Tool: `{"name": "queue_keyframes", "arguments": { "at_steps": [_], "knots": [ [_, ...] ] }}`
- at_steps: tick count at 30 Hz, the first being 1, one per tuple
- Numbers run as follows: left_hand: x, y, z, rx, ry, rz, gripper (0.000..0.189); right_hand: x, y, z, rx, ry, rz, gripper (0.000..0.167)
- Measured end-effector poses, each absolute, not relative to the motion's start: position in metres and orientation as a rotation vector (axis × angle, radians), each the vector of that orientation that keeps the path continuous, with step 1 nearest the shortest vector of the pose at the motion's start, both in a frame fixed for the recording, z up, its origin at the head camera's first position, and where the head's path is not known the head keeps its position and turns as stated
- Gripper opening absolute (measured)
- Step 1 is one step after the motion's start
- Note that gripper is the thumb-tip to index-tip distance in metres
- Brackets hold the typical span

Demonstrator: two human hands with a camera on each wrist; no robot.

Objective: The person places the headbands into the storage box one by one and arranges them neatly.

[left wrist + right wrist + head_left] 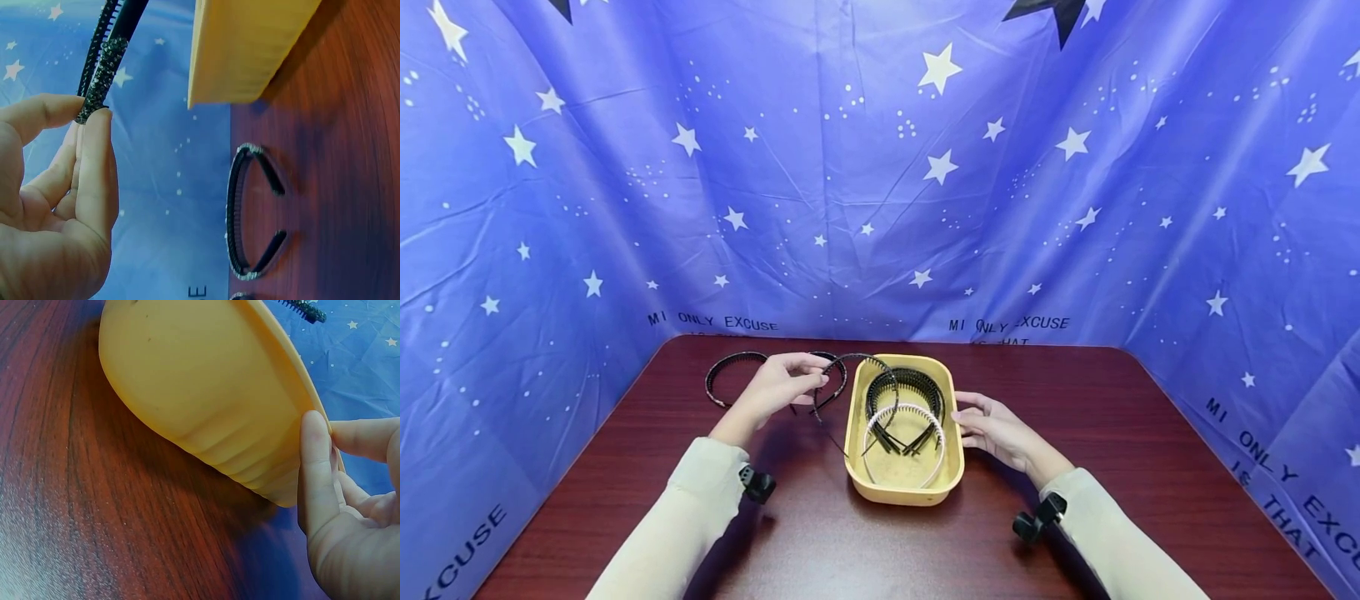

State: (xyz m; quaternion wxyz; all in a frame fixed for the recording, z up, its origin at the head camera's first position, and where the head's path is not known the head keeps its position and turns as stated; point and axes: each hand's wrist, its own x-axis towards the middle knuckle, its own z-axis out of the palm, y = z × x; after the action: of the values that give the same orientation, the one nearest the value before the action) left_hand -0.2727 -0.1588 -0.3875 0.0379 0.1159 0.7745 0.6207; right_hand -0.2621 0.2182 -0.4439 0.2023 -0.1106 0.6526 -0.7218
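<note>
My left hand (777,385) pinches a black headband (104,76) between thumb and fingers at a stretch covered in dark glittering stones. That headband is raised beside the yellow plastic box (891,495), and its arc reaches over the box's left side in the head view. With thumb and fingers, my right hand (356,494) grips the box's rim at the right side. Inside the box lie several black headbands (934,388) bunched together and a pale white headband (942,442) nearer the front.
On the dark red wooden table (625,517), a black headband (709,383) lies to the left of my left hand. Another headband with a studded edge (232,212) lies between it and the box. A blue star-printed cloth (850,192) surrounds the table's back and sides.
</note>
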Motion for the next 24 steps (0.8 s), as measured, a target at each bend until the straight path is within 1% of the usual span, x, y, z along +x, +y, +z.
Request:
{"name": "queue_keyframes", "arguments": {
  "at_steps": [10,18,24],
  "knots": [
    [-0.274,-0.135,-0.395,0.367,2.334,1.930,0.033,-0.262,0.218,-0.444,-0.298,1.811,-2.020,0.065],
    [-0.273,-0.120,-0.401,0.364,2.373,1.872,0.031,-0.262,0.218,-0.444,-0.298,1.804,-2.027,0.065],
    [-0.272,-0.109,-0.405,0.410,2.437,1.802,0.029,-0.262,0.218,-0.445,-0.296,1.801,-2.033,0.065]
  ]
}}
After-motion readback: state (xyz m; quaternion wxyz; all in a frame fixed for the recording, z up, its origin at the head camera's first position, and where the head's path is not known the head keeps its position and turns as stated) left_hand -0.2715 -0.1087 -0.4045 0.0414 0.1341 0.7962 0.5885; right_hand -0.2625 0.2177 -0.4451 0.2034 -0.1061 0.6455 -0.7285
